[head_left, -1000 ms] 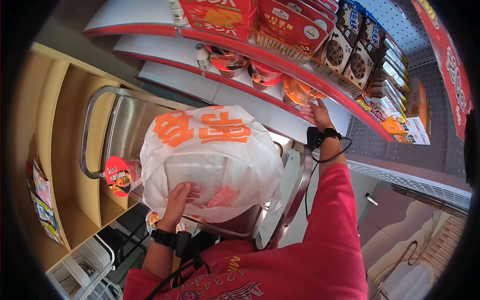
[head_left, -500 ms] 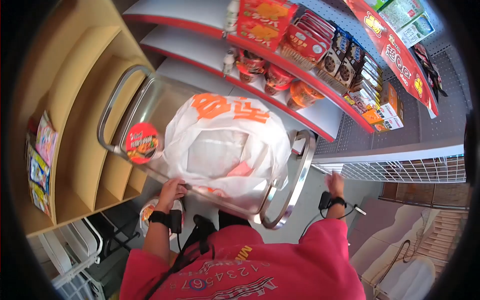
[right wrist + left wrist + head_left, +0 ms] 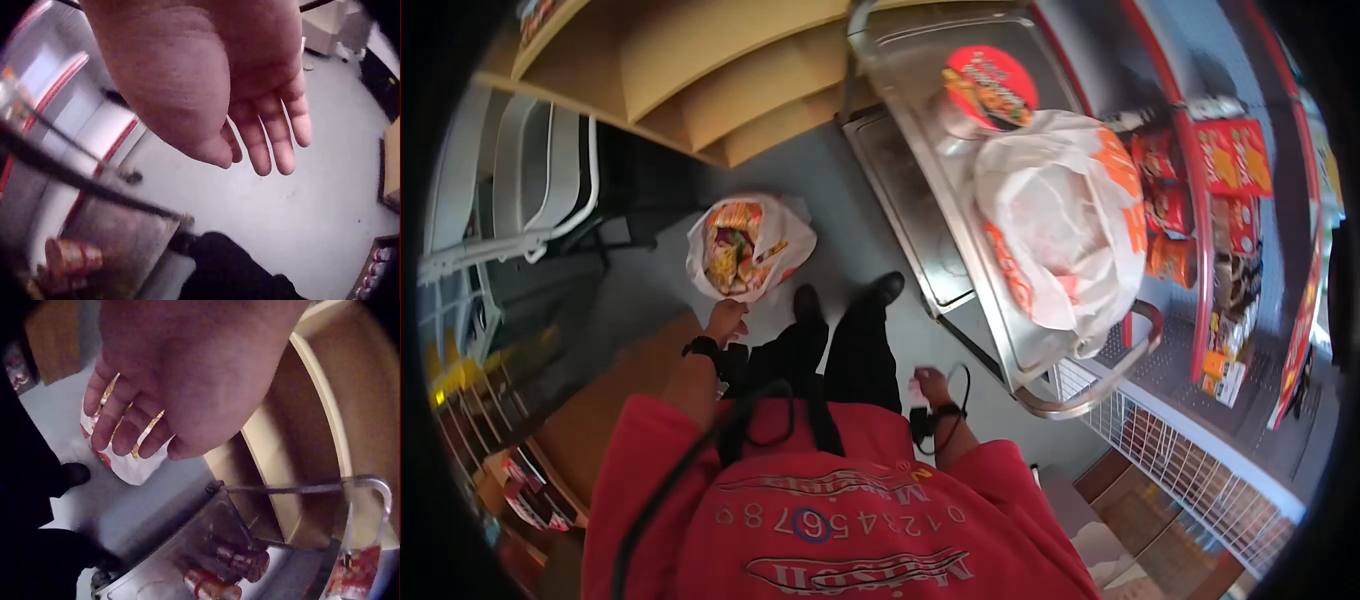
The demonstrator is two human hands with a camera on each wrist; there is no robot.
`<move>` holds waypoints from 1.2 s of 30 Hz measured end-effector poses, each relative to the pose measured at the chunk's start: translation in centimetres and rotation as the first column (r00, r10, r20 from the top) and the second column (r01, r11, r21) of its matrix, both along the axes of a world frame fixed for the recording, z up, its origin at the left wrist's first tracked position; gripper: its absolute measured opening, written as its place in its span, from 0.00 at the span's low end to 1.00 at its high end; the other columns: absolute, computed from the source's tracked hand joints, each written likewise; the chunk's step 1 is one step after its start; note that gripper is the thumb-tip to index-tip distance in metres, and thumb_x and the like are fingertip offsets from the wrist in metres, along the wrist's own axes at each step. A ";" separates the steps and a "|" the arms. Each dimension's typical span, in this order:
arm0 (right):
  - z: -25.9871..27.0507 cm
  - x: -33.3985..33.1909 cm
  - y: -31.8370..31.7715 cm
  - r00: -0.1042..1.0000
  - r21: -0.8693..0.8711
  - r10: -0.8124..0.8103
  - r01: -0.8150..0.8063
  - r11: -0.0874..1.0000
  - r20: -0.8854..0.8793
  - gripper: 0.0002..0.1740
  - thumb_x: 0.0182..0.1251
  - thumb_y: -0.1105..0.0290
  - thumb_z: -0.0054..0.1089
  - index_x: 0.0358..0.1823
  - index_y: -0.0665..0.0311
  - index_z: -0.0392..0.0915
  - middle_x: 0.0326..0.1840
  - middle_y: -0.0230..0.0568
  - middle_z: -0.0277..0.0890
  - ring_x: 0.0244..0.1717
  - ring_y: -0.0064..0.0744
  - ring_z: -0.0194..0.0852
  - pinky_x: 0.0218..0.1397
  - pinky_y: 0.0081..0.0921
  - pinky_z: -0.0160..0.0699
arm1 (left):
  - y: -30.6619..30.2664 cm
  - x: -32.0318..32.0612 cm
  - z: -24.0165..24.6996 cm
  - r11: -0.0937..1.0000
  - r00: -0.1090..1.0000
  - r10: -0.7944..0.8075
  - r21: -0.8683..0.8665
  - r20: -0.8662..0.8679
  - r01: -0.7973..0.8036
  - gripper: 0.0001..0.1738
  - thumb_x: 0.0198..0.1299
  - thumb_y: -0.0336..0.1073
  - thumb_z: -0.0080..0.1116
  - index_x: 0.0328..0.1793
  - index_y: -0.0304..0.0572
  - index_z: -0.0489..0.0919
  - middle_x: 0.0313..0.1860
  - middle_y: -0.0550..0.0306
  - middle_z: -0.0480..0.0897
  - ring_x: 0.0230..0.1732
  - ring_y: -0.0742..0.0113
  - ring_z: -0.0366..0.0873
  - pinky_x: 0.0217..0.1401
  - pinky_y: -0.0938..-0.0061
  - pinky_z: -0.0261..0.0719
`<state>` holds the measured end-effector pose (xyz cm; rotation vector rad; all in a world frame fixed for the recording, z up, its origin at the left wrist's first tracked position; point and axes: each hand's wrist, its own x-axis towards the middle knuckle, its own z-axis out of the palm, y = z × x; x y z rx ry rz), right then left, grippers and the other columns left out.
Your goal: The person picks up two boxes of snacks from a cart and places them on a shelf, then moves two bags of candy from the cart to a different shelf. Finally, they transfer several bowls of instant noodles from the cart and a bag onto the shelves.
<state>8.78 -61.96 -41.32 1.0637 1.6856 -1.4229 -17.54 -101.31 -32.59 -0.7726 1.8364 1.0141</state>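
Observation:
The left hand [image 3: 726, 320] hangs just in front of a white plastic bag of snack packets [image 3: 745, 245] on the floor, overlapping its lower edge in the head view. In the left wrist view that hand [image 3: 169, 381] has relaxed, slightly bent fingers and holds nothing. Beside the legs, the right hand [image 3: 932, 386] hangs empty; the right wrist view shows this hand [image 3: 231, 81] with fingers loosely extended. On the metal cart [image 3: 960, 255] stand a large white bag with orange print [image 3: 1060, 220] and a red-lidded noodle cup [image 3: 990, 88].
Wooden shelving [image 3: 730, 80] is at the upper left, white baskets [image 3: 530, 190] at the far left. Store shelves with red edges [image 3: 1200, 250] hold packaged food on the right, beside a white wire rack [image 3: 1180, 450]. A brown box [image 3: 615, 390] lies lower left.
The view has turned left and down toward the floor bag. The left hand has left the cart's edge; the right hand has come away from the shelf cups and down beside the body.

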 end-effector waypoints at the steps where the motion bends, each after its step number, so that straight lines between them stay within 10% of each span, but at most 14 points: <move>1: -0.1 -3.8 -1.3 0.993 0.002 -0.106 0.106 0.994 0.048 0.13 0.60 0.67 0.48 0.41 0.67 0.72 0.27 0.41 0.75 0.20 0.29 0.74 0.20 0.22 0.71 | -1.1 0.9 -1.0 1.000 1.000 0.010 -0.010 0.024 -0.010 0.13 0.49 0.39 0.49 0.34 0.36 0.73 0.16 0.52 0.76 0.16 0.65 0.76 0.15 0.70 0.69; 7: -3.0 -21.1 -2.3 0.992 -0.005 0.025 -0.026 1.000 -0.127 0.14 0.57 0.68 0.51 0.43 0.66 0.71 0.27 0.39 0.76 0.21 0.26 0.75 0.19 0.19 0.70 | -3.0 6.3 -9.4 0.997 0.995 0.061 0.049 0.075 -0.065 0.14 0.52 0.40 0.49 0.34 0.33 0.73 0.17 0.52 0.76 0.15 0.65 0.75 0.19 0.73 0.70; 9: -6.7 -24.0 -0.6 0.977 -0.194 -0.207 0.194 0.962 -0.051 0.12 0.58 0.68 0.51 0.42 0.64 0.71 0.27 0.39 0.75 0.21 0.26 0.74 0.19 0.19 0.69 | -0.9 7.4 -11.3 0.992 0.997 0.068 0.108 0.032 -0.071 0.14 0.53 0.40 0.49 0.34 0.32 0.73 0.17 0.52 0.76 0.16 0.65 0.74 0.21 0.73 0.71; 12: -7.7 -28.6 -0.3 0.995 -0.007 -0.102 0.102 0.995 0.013 0.11 0.59 0.68 0.50 0.43 0.62 0.71 0.28 0.38 0.75 0.22 0.25 0.73 0.20 0.17 0.68 | 1.9 7.4 -13.4 0.986 0.999 0.002 0.165 -0.051 0.006 0.15 0.54 0.40 0.49 0.34 0.32 0.74 0.19 0.52 0.76 0.17 0.66 0.75 0.24 0.74 0.72; 36: -25.9 -38.5 9.3 0.799 0.024 -0.600 0.601 0.799 -0.025 0.26 0.66 0.57 0.37 0.64 0.52 0.51 0.56 0.45 0.64 0.51 0.43 0.68 0.52 0.36 0.68 | 6.4 8.5 -23.8 0.891 0.884 0.413 0.105 0.220 -0.443 0.12 0.57 0.40 0.51 0.37 0.38 0.74 0.19 0.62 0.74 0.18 0.76 0.73 0.19 0.83 0.67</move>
